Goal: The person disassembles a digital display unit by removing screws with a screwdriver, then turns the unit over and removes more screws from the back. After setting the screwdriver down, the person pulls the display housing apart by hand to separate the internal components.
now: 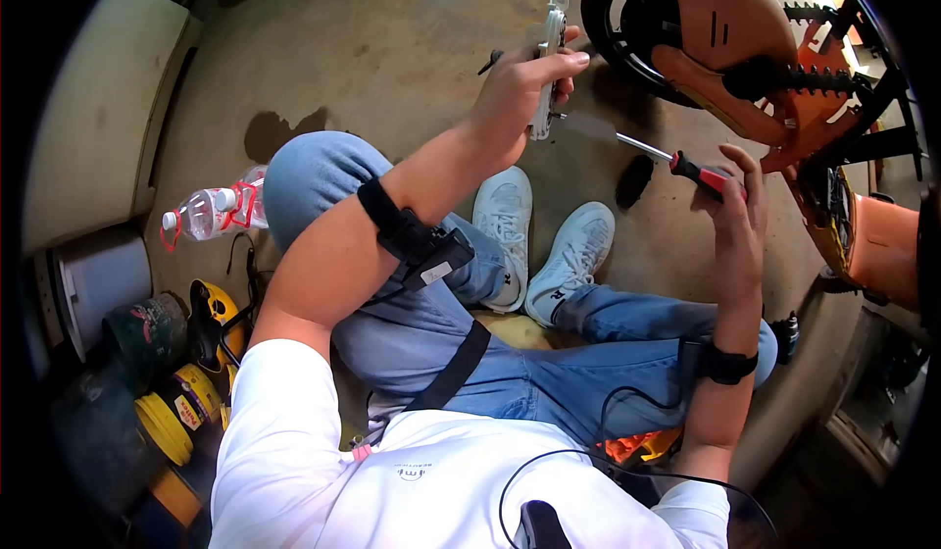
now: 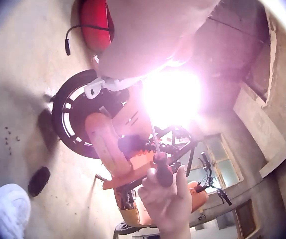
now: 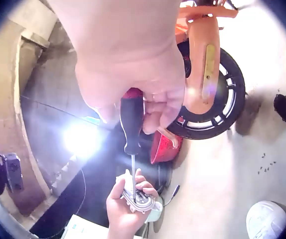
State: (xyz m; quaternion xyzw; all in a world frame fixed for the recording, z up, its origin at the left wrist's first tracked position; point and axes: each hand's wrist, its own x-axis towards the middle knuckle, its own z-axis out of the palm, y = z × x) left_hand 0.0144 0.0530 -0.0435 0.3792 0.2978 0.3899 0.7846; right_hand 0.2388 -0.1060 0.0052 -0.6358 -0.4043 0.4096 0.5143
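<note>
My left hand (image 1: pixel 515 83) grips a white, oblong, flat part (image 1: pixel 540 108) with a tab at its top end, thumb along one side. Its dark, patterned face shows in the right wrist view, where the same part (image 3: pixel 142 200) lies in the curled fingers. A screwdriver (image 1: pixel 698 173) with a red and black handle is held in my right hand (image 1: pixel 737 196), its shaft pointing at the part's lower end. Seen from the right wrist, the screwdriver (image 3: pixel 132 124) shaft overlaps the part's face. Strong glare covers much of the left wrist view.
An orange scooter (image 1: pixel 735 20) with a black wheel (image 1: pixel 632 24) stands close on the right. Plastic bottles (image 1: pixel 204 214) lie left of my knee, near yellow and black tubs (image 1: pixel 181 417). A black oval object (image 1: pixel 635 181) lies on the floor beyond the white shoes (image 1: pixel 578 255).
</note>
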